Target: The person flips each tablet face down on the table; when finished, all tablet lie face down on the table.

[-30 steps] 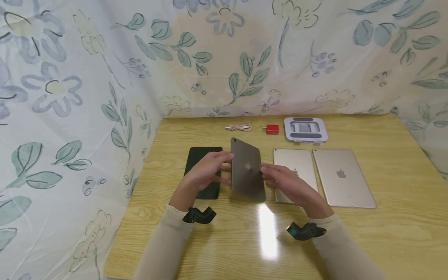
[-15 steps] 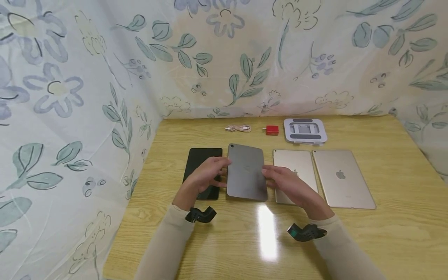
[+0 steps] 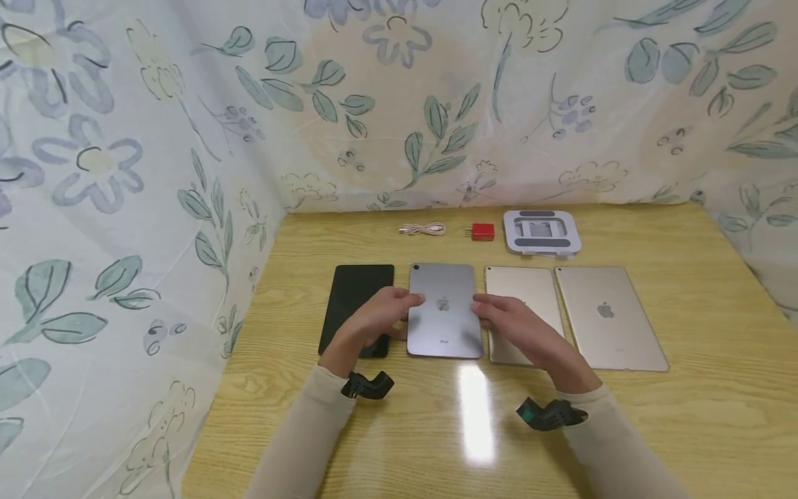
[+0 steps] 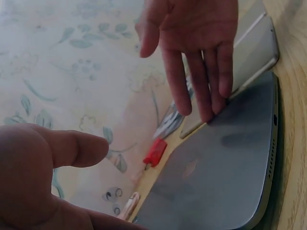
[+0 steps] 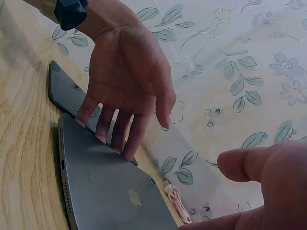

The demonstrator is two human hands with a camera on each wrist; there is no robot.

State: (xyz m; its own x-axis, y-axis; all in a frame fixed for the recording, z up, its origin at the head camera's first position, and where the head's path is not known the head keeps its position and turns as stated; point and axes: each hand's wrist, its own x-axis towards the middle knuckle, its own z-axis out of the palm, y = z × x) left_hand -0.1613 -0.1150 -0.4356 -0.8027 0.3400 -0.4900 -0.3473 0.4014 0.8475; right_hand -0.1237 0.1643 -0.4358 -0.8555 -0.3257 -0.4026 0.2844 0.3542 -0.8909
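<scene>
A grey tablet [image 3: 444, 326] lies back up in the middle of the table, its camera at the far left corner. My left hand [image 3: 374, 316] touches its left edge and my right hand [image 3: 514, 320] its right edge. In the left wrist view, the right hand [image 4: 199, 33] has its fingers extended to the tablet's edge, thumb held away. The right wrist view shows the left hand [image 5: 127, 72] likewise, fingertips along the opposite edge and thumb apart. A black tablet [image 3: 350, 294] lies partly under the left hand in the head view.
Two gold tablets, a smaller one [image 3: 531, 283] partly covered by the right hand and a larger one [image 3: 614, 329], lie to the right. Behind are a coiled pink cable [image 3: 424, 229], a red charger plug [image 3: 483, 232] and a white-and-grey folded stand [image 3: 542, 233]. Floral cloth [image 3: 374, 104] hangs behind.
The grey tablet has gone from tilted up between both hands to flat, with its back facing up. Both hands have stayed at its sides, the left shifting slightly right.
</scene>
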